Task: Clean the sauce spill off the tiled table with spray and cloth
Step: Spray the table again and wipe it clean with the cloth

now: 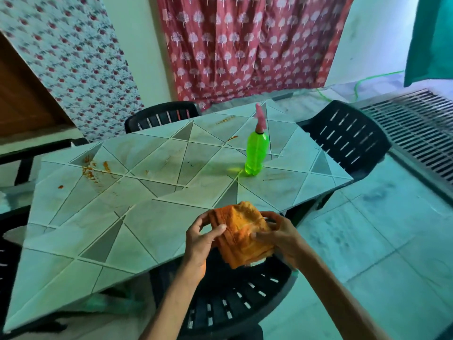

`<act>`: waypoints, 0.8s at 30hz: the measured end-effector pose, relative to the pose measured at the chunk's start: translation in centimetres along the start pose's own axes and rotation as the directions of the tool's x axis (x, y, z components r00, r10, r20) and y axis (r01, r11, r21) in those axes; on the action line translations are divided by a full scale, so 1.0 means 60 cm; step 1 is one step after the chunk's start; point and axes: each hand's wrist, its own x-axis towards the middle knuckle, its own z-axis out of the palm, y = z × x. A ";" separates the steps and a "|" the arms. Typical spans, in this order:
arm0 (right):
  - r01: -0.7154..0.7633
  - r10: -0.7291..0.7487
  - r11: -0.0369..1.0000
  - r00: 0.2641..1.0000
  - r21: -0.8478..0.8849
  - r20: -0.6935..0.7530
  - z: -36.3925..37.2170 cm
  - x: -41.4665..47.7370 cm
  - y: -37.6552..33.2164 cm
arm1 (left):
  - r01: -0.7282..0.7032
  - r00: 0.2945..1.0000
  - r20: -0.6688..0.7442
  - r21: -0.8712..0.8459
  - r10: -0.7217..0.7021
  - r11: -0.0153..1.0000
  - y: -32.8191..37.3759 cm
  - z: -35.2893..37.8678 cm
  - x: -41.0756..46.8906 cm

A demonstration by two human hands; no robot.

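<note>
An orange cloth (242, 231), folded into a thick pad, is held by both hands over the table's near right edge. My left hand (199, 235) grips its left side and my right hand (278, 235) grips its right side. The tiled table (73, 241) has grey-white triangular tiles. Orange-red sauce smears (92, 168) lie at its far left, with thinner streaks (224, 120) near the far edge and by the bottle. A green spray bottle (256, 153) with a pink nozzle stands upright on the far right part of the table, apart from both hands.
Black plastic chairs stand around the table: one below my hands (228, 298), one at the right (348, 141), one at the far side (161, 116). A red patterned curtain (245, 45) hangs behind. A floor grate (416, 128) lies to the right.
</note>
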 end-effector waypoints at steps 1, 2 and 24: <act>0.007 -0.007 1.000 1.000 -0.012 0.012 -0.016 0.010 -0.005 | 0.005 1.000 -0.008 -0.019 -0.006 1.000 -0.003 0.017 0.007; 0.010 -0.009 1.000 1.000 -0.024 0.030 -0.030 0.019 -0.012 | 0.016 1.000 -0.020 -0.038 -0.017 0.999 -0.006 0.035 0.014; 0.280 0.105 0.649 0.888 -0.707 0.448 -0.240 0.351 -0.099 | 0.366 0.906 -0.108 -0.287 -0.409 0.886 -0.071 0.261 0.178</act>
